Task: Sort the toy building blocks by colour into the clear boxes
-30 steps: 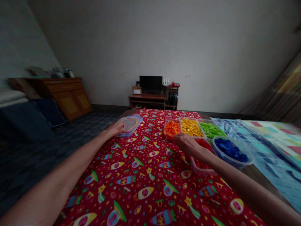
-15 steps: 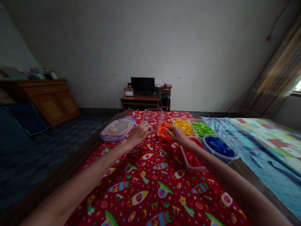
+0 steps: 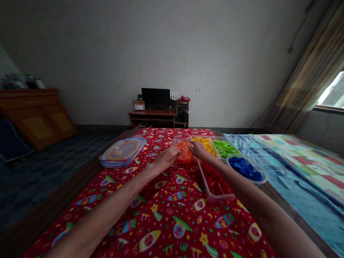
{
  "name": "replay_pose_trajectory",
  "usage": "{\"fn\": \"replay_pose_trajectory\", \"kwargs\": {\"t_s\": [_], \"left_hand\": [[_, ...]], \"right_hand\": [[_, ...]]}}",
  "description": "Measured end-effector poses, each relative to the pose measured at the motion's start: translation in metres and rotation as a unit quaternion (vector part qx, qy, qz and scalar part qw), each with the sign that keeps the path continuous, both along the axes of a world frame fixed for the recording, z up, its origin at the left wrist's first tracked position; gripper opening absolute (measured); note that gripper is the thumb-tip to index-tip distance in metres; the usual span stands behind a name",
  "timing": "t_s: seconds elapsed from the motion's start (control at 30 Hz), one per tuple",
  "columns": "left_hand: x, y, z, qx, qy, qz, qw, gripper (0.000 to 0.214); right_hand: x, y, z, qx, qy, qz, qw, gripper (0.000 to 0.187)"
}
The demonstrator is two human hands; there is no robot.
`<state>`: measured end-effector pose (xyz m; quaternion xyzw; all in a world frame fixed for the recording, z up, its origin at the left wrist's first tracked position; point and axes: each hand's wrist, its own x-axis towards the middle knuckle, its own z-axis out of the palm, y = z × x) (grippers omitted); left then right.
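A clear box of orange bricks (image 3: 183, 151) is gripped from both sides and looks tilted up off the red patterned cloth (image 3: 166, 211). My left hand (image 3: 167, 158) holds its left side with fingers closed on the wall. Its right rim is pinched by my right hand (image 3: 197, 149). Behind it lie a box of yellow bricks (image 3: 206, 143) and a box of green bricks (image 3: 225, 147). A box of red bricks (image 3: 215, 181) runs under my right forearm, and a round tub of blue bricks (image 3: 245, 168) stands to its right.
A stack of clear lids (image 3: 122, 152) with an orange ring lies at the table's left edge. Blue and patchwork cloths (image 3: 292, 168) cover a surface on the right. Far behind are a small desk with a monitor (image 3: 156, 98) and a wooden cabinet (image 3: 37, 114).
My left hand left the lids and crossed right to the orange box. My right hand moved forward onto the same box, which now appears lifted and tilted. The camera turned right.
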<state>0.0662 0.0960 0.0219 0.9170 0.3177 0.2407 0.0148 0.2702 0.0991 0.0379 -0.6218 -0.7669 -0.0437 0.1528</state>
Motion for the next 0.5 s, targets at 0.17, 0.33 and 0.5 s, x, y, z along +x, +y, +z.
{"fn": "replay_pose_trajectory", "kwargs": {"t_s": [0.17, 0.33, 0.5], "left_hand": [[-0.01, 0.009, 0.013, 0.025, -0.159, 0.113, 0.98, 0.009], [-0.02, 0.007, 0.02, 0.023, -0.279, 0.205, 0.938, 0.011], [-0.023, 0.0, 0.024, 0.044, -0.309, 0.2, 0.929, 0.012]], "right_hand": [[0.006, 0.021, 0.004, 0.005, -0.014, -0.001, 1.0, 0.036], [-0.003, 0.044, 0.003, -0.017, -0.057, 0.069, 0.996, 0.036], [-0.019, 0.065, 0.003, -0.022, -0.099, 0.087, 0.991, 0.037]]}}
